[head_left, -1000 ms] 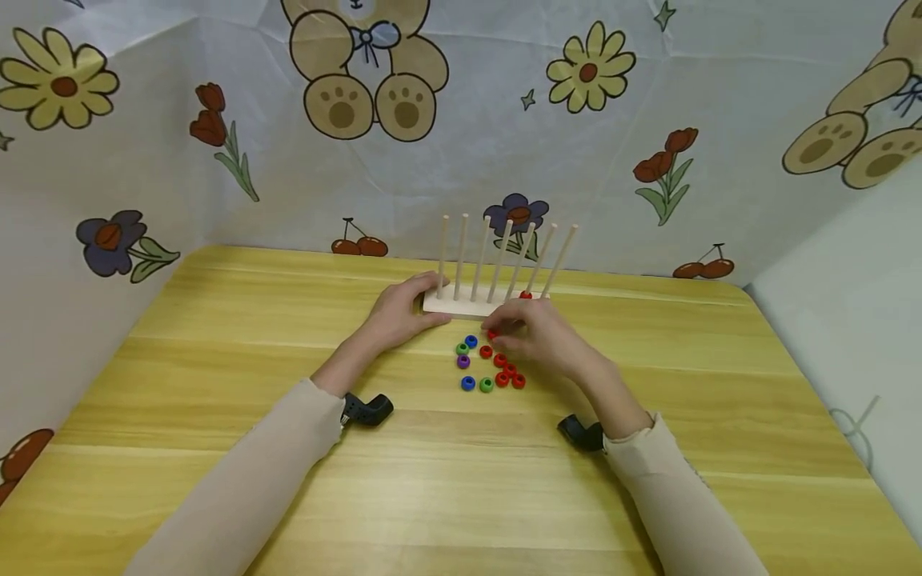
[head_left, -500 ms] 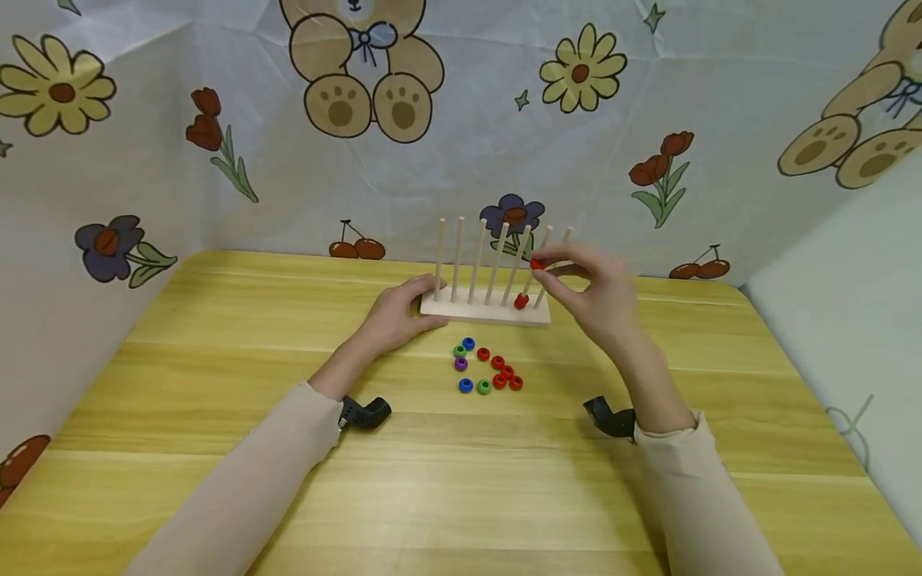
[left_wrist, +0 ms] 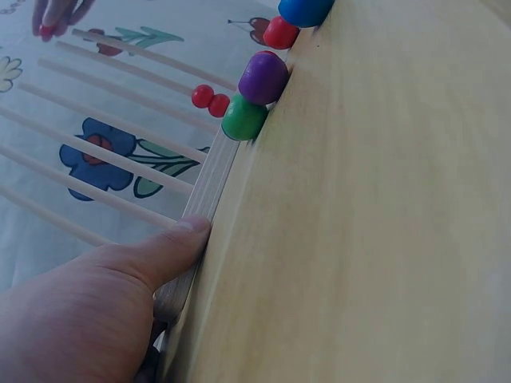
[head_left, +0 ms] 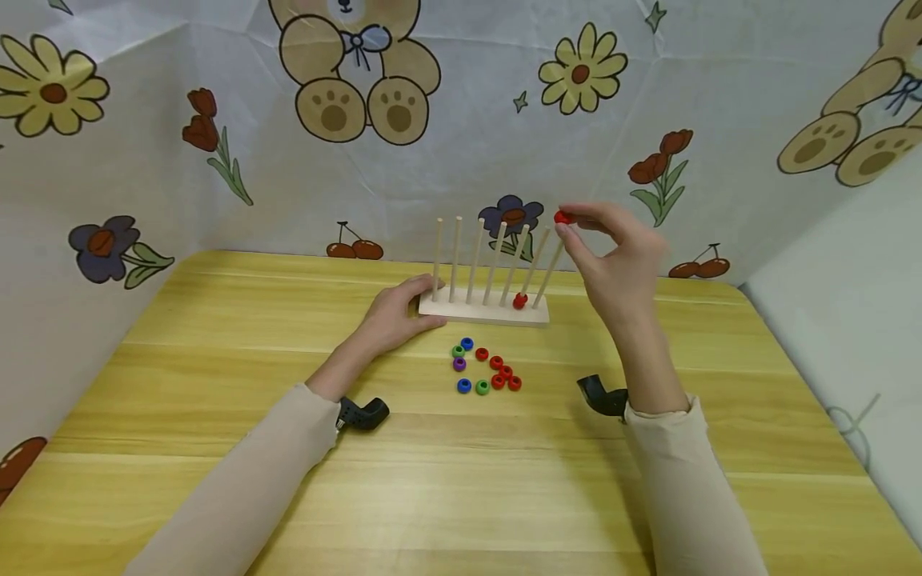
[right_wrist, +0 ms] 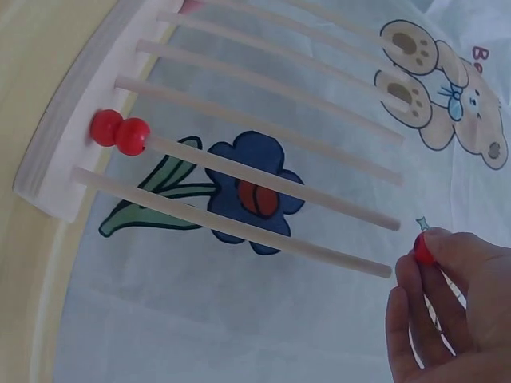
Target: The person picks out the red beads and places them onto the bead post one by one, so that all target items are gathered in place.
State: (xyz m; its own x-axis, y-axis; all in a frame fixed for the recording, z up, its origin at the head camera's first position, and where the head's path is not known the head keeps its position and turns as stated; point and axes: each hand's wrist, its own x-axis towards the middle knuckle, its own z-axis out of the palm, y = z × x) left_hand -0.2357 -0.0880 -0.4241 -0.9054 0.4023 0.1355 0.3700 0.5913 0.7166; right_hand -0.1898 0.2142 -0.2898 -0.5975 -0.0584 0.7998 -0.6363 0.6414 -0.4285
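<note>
As the left hand (head_left: 396, 316) holds one end of the wooden rack (head_left: 479, 310) on the bench (head_left: 432, 496), the right hand (head_left: 623, 256) pinches a red bead (head_left: 563, 218) at the far end. Head view: seven pegs rise from the rack; the raised bead is near the tip of the rightmost peg (head_left: 550, 272), and two threaded beads (head_left: 520, 301) sit at the foot of its neighbour. Loose beads (head_left: 482, 354) in red, blue, green and purple lie before the rack; a dropped bead could strike these and set some rolling.

Left wrist view: the left thumb presses the base's front edge, while the other fingers are hidden here; the head view shows them round the back, so the base is clasped between. With only this end held, a sideways knock on a far peg might swivel the rack.

Right wrist view: thumb and fingers are clamped on the bead, just apart from the tips of the two outermost pegs. Which way its hole faces cannot be told; a misaligned hole would probably catch on the peg's tip and push the small, smooth bead out of the pinch.
</note>
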